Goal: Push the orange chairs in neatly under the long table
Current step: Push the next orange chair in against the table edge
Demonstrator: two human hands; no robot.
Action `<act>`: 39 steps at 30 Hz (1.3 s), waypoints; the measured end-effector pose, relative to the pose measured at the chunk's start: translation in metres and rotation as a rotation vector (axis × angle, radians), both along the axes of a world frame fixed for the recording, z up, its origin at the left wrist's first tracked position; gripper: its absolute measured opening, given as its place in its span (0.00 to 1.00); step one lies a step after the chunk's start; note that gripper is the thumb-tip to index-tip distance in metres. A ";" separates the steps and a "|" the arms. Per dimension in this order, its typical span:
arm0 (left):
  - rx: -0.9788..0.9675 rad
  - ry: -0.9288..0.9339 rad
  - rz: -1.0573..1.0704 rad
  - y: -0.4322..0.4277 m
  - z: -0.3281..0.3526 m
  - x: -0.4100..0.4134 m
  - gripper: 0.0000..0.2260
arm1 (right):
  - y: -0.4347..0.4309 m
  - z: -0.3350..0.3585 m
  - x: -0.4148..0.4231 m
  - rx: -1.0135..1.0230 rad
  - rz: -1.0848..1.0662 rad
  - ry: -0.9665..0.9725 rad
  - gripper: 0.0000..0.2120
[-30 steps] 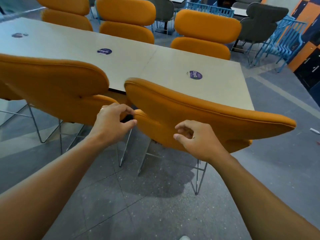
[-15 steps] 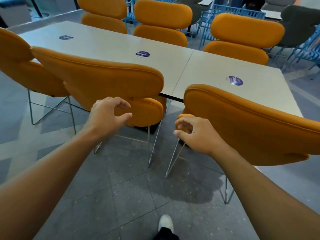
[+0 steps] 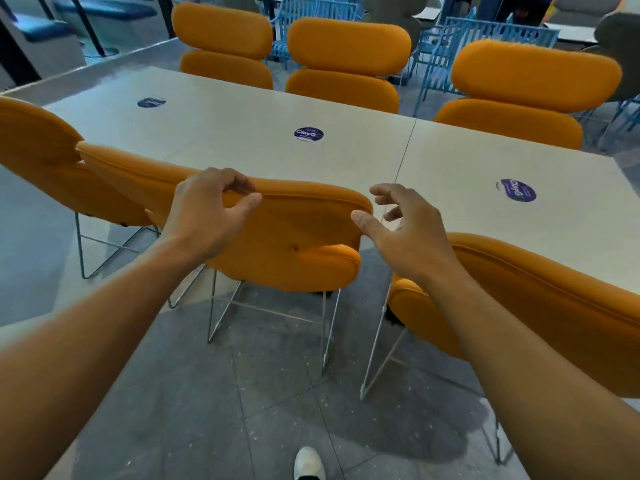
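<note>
The middle orange chair (image 3: 294,237) stands on thin metal legs with its back toward me, at the near edge of the long pale table (image 3: 346,150). My left hand (image 3: 204,209) curls over the top rim of its backrest, fingers on the far side and thumb on the near side. My right hand (image 3: 398,223) hovers open beside the backrest's right end, fingers spread and apart from the chair. A second orange chair (image 3: 554,306) sits at the near right and a third (image 3: 41,161) at the near left.
Three more orange chairs (image 3: 346,64) line the table's far side. Round purple stickers (image 3: 309,134) lie on the tabletop. Blue metal chairs (image 3: 485,32) and grey seats stand behind. My white shoe (image 3: 308,462) is on the grey tiled floor.
I have moved left from the right-hand chair to the middle one. My left hand has risen onto its backrest top, and my right hand has opened beside it.
</note>
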State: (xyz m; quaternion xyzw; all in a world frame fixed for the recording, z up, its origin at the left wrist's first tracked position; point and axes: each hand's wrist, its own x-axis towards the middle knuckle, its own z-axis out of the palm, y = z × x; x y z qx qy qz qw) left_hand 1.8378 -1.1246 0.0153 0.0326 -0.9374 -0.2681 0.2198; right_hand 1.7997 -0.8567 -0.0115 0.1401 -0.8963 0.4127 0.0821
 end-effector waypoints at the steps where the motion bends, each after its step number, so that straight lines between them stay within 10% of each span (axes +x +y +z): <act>1: -0.002 0.003 0.019 -0.008 0.003 -0.009 0.12 | -0.008 0.002 -0.010 -0.001 0.000 0.000 0.25; 11: -0.048 -0.136 0.109 -0.087 0.007 -0.058 0.19 | -0.073 0.007 -0.057 0.123 0.079 -0.080 0.38; 22: -0.155 -0.337 -0.085 -0.208 -0.021 -0.099 0.30 | -0.164 -0.025 -0.072 0.717 -0.201 -0.089 0.43; 39: -0.390 -0.206 -0.189 -0.253 -0.062 -0.133 0.34 | -0.191 -0.009 -0.092 0.807 -0.309 -0.197 0.35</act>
